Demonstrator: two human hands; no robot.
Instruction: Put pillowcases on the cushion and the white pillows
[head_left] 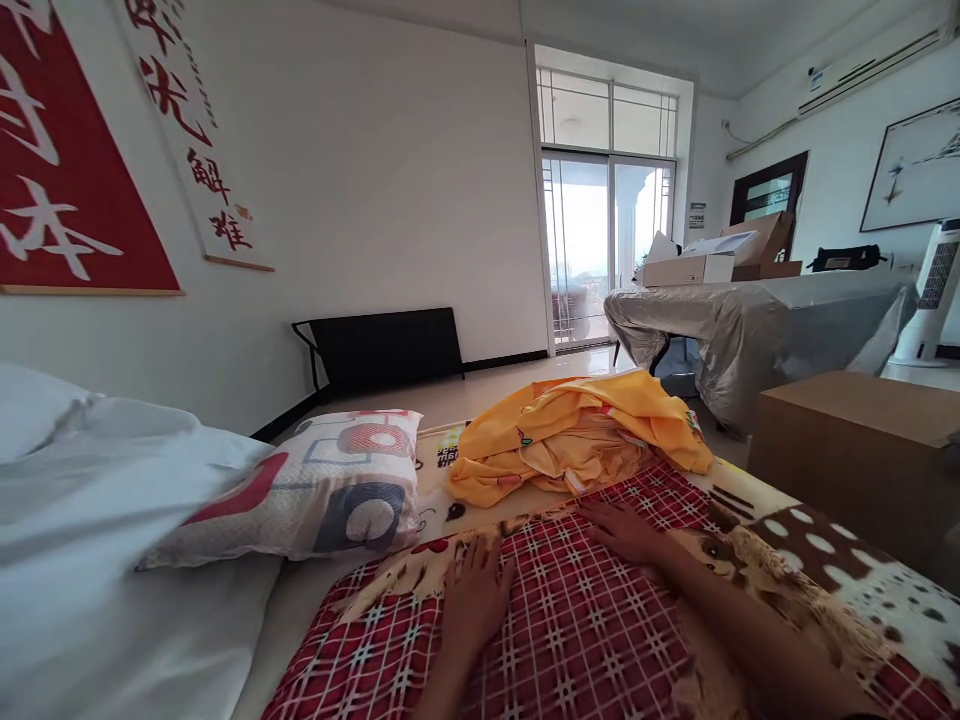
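A red plaid blanket (570, 620) with cartoon animal prints is spread over the bed in front of me. Flat on its left part lies my left hand (477, 585), fingers stretched forward and nothing in them. My right hand (621, 530) rests on the blanket's far part, palm down with the fingers out, close to a crumpled yellow-orange cloth (577, 430). That cloth is heaped at the far side of the bed, and its full shape is hidden in the folds. Left of my hands sits a patterned pillow (322, 490) in white, red and blue.
White bedding (127, 520) is bunched at the left. A large cardboard box (855, 470) stands at the right, near a plastic-covered table (750, 320) bearing open boxes. Against the wall leans a black folded panel (382, 350). Glass doors (611, 250) are at the back.
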